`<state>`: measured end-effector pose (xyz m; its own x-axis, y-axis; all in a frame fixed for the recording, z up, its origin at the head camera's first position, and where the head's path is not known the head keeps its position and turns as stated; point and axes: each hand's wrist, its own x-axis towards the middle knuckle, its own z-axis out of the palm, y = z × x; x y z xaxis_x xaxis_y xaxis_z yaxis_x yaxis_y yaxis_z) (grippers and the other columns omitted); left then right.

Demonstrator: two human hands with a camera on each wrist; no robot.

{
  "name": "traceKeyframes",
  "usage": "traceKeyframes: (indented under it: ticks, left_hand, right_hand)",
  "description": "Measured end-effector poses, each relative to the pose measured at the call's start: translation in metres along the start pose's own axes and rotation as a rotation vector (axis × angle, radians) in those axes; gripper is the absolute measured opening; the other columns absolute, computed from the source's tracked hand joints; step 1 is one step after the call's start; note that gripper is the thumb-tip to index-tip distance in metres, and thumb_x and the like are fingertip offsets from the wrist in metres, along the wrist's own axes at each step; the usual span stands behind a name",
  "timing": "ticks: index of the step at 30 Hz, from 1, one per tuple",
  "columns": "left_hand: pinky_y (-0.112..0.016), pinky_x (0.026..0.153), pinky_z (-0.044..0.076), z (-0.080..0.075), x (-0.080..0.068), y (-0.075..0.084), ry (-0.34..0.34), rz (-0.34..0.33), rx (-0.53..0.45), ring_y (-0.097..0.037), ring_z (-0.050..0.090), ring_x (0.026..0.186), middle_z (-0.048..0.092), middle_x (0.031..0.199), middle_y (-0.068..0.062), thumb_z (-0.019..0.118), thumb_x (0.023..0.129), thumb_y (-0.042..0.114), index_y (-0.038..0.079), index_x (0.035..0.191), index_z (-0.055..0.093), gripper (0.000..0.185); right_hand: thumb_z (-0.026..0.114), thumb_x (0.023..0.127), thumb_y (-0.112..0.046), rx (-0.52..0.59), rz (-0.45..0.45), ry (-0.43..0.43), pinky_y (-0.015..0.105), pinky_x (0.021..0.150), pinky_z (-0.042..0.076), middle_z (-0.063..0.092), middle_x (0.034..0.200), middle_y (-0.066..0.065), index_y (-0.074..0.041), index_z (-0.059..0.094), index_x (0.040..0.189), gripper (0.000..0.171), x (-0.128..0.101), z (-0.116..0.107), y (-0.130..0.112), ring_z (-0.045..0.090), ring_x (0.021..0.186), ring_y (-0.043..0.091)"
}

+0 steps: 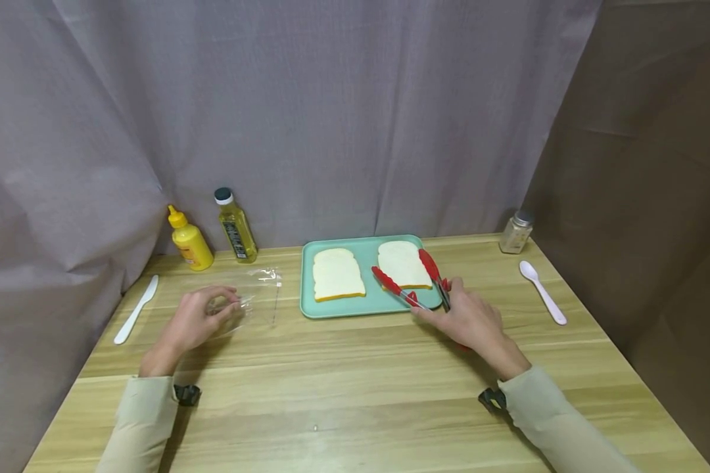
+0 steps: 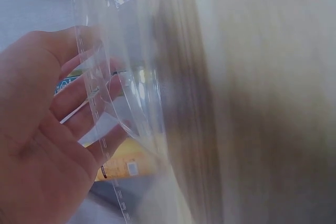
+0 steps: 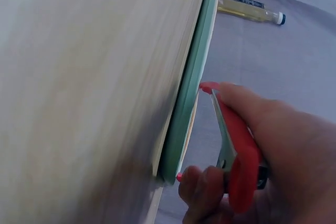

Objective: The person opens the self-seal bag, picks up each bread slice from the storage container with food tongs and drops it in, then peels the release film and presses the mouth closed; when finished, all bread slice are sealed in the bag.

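Note:
A clear plastic bag lies on the left of the table, a fold of it raised. My left hand holds it with curved thumb and fingers; in the left wrist view the film runs across the fingers. My right hand grips metal tongs with red tips and handles, their arms spread. One red tip is by the left front side of the right bread slice, the other at its right side. A second bread slice lies on the same green tray.
A white knife lies at the left edge, a yellow squeeze bottle and an oil bottle standing behind it. Far right are a seasoning shaker and a white spoon. A grey curtain closes off the back.

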<state>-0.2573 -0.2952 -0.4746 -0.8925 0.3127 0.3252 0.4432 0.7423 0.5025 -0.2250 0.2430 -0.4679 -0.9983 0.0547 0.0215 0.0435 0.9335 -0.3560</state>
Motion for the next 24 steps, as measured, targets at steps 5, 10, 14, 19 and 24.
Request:
traceKeyframes:
  ticks: [5, 10, 14, 19, 24]
  left_hand:
    - [-0.070, 0.113, 0.050, 0.0009, -0.0004, -0.0014, -0.007, -0.004, -0.005, -0.051, 0.068, 0.127, 0.075, 0.134, -0.024, 0.080, 0.098, 0.009, 0.007, 0.107, 0.080, 0.010]
    - [-0.070, 0.114, 0.049, 0.0012, -0.0002, -0.0023, -0.010, -0.005, 0.003, -0.051, 0.068, 0.126, 0.075, 0.134, -0.024, 0.080, 0.098, 0.010, 0.006, 0.108, 0.080, 0.011]
    - [-0.069, 0.113, 0.050, 0.0008, -0.0017, -0.0021, -0.016, -0.013, 0.005, -0.050, 0.070, 0.125, 0.075, 0.133, -0.024, 0.080, 0.098, 0.010, 0.007, 0.109, 0.080, 0.012]
    - [-0.067, 0.112, 0.052, 0.0012, -0.0018, -0.0007, -0.025, -0.016, 0.003, -0.047, 0.071, 0.124, 0.075, 0.133, -0.022, 0.080, 0.099, 0.011, 0.009, 0.108, 0.080, 0.009]
    - [-0.066, 0.109, 0.055, 0.0027, 0.0005, 0.0001, -0.022, -0.004, -0.004, -0.045, 0.074, 0.120, 0.077, 0.131, -0.021, 0.080, 0.098, 0.010, 0.009, 0.107, 0.080, 0.009]
  right_hand:
    - [0.071, 0.078, -0.091, -0.007, 0.010, -0.008, 0.039, 0.054, 0.043, 0.069, 0.097, 0.019, -0.003, 0.046, 0.140, 0.111, -0.0021, 0.0008, -0.0028, 0.066, 0.077, 0.031]
    - [0.069, 0.078, -0.092, -0.015, 0.002, -0.020, 0.044, 0.061, 0.049, 0.071, 0.119, 0.027, -0.002, 0.043, 0.152, 0.120, -0.0032, 0.0013, -0.0037, 0.071, 0.092, 0.039]
    - [0.067, 0.081, -0.092, -0.028, -0.031, -0.022, 0.043, 0.060, 0.046, 0.072, 0.130, 0.027, -0.008, 0.046, 0.158, 0.116, -0.0033, 0.0017, -0.0033, 0.071, 0.094, 0.038]
    - [0.064, 0.084, -0.091, -0.049, -0.043, -0.044, 0.038, 0.054, 0.041, 0.074, 0.119, 0.023, -0.007, 0.042, 0.164, 0.118, -0.0035, 0.0000, -0.0027, 0.063, 0.076, 0.028]
    - [0.059, 0.088, -0.090, -0.077, -0.022, -0.081, 0.038, 0.052, 0.040, 0.071, 0.099, 0.017, 0.003, 0.034, 0.166, 0.124, -0.0034, -0.0042, -0.0092, 0.058, 0.070, 0.026]
